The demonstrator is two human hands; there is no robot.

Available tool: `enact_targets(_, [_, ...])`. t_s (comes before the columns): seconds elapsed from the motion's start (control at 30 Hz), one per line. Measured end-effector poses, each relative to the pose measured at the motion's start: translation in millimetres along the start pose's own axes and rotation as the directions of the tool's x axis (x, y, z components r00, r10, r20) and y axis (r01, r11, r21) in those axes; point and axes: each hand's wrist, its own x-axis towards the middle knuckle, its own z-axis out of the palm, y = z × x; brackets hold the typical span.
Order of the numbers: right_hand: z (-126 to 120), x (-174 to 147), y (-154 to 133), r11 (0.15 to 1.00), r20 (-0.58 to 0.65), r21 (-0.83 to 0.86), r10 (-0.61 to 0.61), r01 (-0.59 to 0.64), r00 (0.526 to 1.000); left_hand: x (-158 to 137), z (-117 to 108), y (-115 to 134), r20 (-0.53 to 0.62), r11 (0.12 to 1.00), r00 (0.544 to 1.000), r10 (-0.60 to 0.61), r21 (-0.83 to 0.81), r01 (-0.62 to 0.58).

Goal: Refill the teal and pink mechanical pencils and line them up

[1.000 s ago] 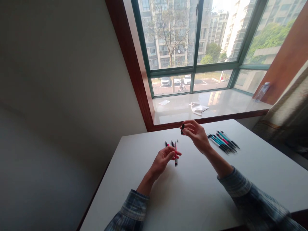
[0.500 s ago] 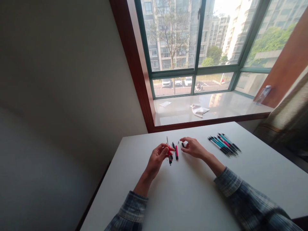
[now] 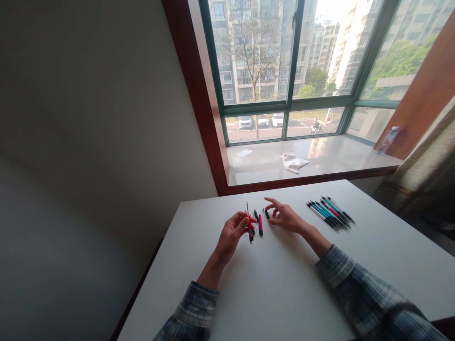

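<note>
Right hand (image 3: 285,218) has loosened, fingers spread beside black piece (image 3: 267,214), seemingly laid aside; left hand (image 3: 232,233) still pinches red pen (image 3: 251,226)

I am in what looks like a home, my white counter (image 3: 284,289) standing by a curtained (image 3: 414,166) bay window (image 3: 320,101) facing apartment blocks (image 3: 322,49).

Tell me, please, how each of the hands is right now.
Left hand: closed, holding a red pen part.
Right hand: open, beside a small black piece.
</note>
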Motion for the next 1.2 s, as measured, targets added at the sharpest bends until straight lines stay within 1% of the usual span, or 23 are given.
enact_targets(0.13, [2, 0, 2, 0.999, 0.014, 0.012, 0.029, -0.030, 0.999, 0, -1, -2, 0.010, 1.000, 1.000, 0.008, 0.006, -0.008])
enact_targets(0.3, [0, -1, 1, 1.000, 0.015, 0.023, 0.016, -0.016, 1.000, 1, -1, -2, 0.003, 1.000, 1.000, 0.004, 0.004, -0.004])
enact_targets(0.37, [-1, 0, -4, 1.000, -0.030, 0.029, 0.005, -0.004, 1.000, 1, -1, -2, -0.002, 1.000, 1.000, 0.008, 0.003, -0.008])
enact_targets(0.43, [-2, 0, -13, 0.998, -0.103, 0.053, -0.015, 0.020, 0.995, 1, -1, -3, -0.001, 1.000, 1.000, 0.016, 0.014, -0.016])
enact_targets(0.47, [-1, 0, -20, 0.996, -0.130, 0.086, -0.026, 0.038, 0.991, 2, -1, -3, 0.001, 1.000, 1.000, 0.021, 0.023, -0.021])
enact_targets(0.53, [3, 0, -35, 0.977, -0.142, 0.199, -0.051, 0.079, 0.988, 2, -2, -3, 0.009, 0.998, 0.999, 0.032, 0.048, -0.032])
enact_targets(0.6, [11, -2, -50, 0.935, -0.104, 0.339, -0.076, 0.107, 0.992, 3, -2, -3, 0.018, 0.996, 0.999, 0.041, 0.072, -0.042])
enact_targets(0.67, [19, -5, -61, 0.885, -0.063, 0.454, -0.081, 0.101, 0.995, 3, -2, -3, 0.024, 0.994, 0.999, 0.045, 0.095, -0.047])
enact_targets(0.73, [26, -7, -67, 0.847, -0.048, 0.526, -0.062, 0.078, 0.997, 4, -2, -2, 0.025, 0.991, 0.999, 0.048, 0.122, -0.051])
enact_targets(0.8, [30, -9, -68, 0.830, -0.062, 0.554, -0.036, 0.065, 0.997, 4, -1, -1, 0.025, 0.986, 0.998, 0.055, 0.155, -0.058])
enact_targets(1.0, [31, -9, -70, 0.857, -0.095, 0.512, -0.010, 0.057, 0.995, 4, 1, -1, 0.045, 0.975, 0.997, 0.065, 0.211, -0.073])
enact_targets(1.1, [24, -7, -69, 0.857, -0.177, 0.511, 0.035, 0.062, 0.984, 4, 2, -1, 0.046, 0.972, 0.998, 0.050, 0.228, -0.060])
enact_targets(1.2, [14, -3, -62, 0.814, -0.296, 0.579, 0.160, 0.044, 0.942, 4, 2, 0, 0.024, 0.975, 0.999, 0.049, 0.216, -0.053])
